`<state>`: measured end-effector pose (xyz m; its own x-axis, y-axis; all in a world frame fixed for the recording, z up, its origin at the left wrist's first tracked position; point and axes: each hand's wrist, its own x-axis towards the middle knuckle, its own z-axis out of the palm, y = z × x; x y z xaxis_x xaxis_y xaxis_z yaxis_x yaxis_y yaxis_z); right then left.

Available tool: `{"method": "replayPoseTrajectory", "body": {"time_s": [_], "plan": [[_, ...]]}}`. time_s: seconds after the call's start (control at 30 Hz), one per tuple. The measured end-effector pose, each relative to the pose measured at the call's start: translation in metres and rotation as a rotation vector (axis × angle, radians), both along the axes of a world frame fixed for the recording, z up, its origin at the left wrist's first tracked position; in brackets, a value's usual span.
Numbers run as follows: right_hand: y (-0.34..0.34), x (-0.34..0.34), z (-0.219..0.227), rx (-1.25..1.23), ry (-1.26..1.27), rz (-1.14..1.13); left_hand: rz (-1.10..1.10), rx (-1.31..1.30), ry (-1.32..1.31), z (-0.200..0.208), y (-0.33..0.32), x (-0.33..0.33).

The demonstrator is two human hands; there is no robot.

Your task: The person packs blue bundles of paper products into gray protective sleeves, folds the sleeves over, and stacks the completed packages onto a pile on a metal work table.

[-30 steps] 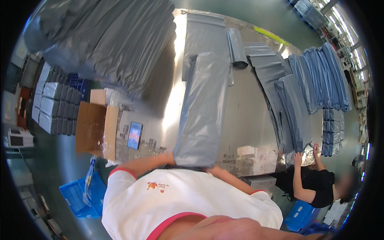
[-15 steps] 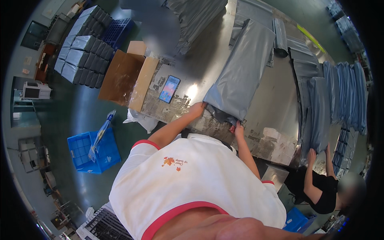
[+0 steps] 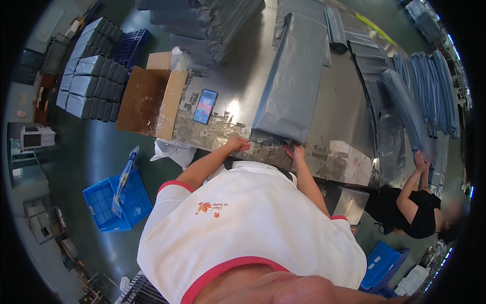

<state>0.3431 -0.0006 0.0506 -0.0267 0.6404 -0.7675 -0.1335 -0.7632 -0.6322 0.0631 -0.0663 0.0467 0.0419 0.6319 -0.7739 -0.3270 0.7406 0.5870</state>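
Observation:
A long grey plastic bag bundle [image 3: 291,86], smooth and folded flat, lies lengthwise on the metal-topped table [image 3: 238,83]. Its darker near edge comes down to the table's worn front border. My left hand [image 3: 238,144] is by the bundle's near left corner, fingers stretched toward it; whether they touch the plastic is hard to see. At the near right corner is my right hand [image 3: 297,151], fingers apart and pointing inward just under the edge. Neither hand shows a clear grip.
A phone [image 3: 205,106] lies left of the bundle, beside an open cardboard box [image 3: 144,101]. Grey bags are piled high [image 3: 202,25] at the far left of the table. More bags [image 3: 369,55] lie to the right, where a co-worker [image 3: 420,202] handles one. A blue crate [image 3: 119,200] stands on the floor.
The bundle's near end has settled flatter and straighter. My fingers, which pinched its near corners, have loosened. The co-worker's hands have moved up with a bag. The view has shifted slightly.

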Motion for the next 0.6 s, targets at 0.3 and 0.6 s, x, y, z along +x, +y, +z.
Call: {"method": "replayPoseTrajectory", "body": {"time_s": [0.3,0.6], "plan": [[-0.014,0.03,0.007,-0.047,0.055,-0.04,-0.13,0.143,0.131,0.007,-0.052,-0.051],[-0.031,0.038,0.01,0.225,-0.238,0.021,-0.67,0.798,1.182,0.086,0.003,0.012]]}}
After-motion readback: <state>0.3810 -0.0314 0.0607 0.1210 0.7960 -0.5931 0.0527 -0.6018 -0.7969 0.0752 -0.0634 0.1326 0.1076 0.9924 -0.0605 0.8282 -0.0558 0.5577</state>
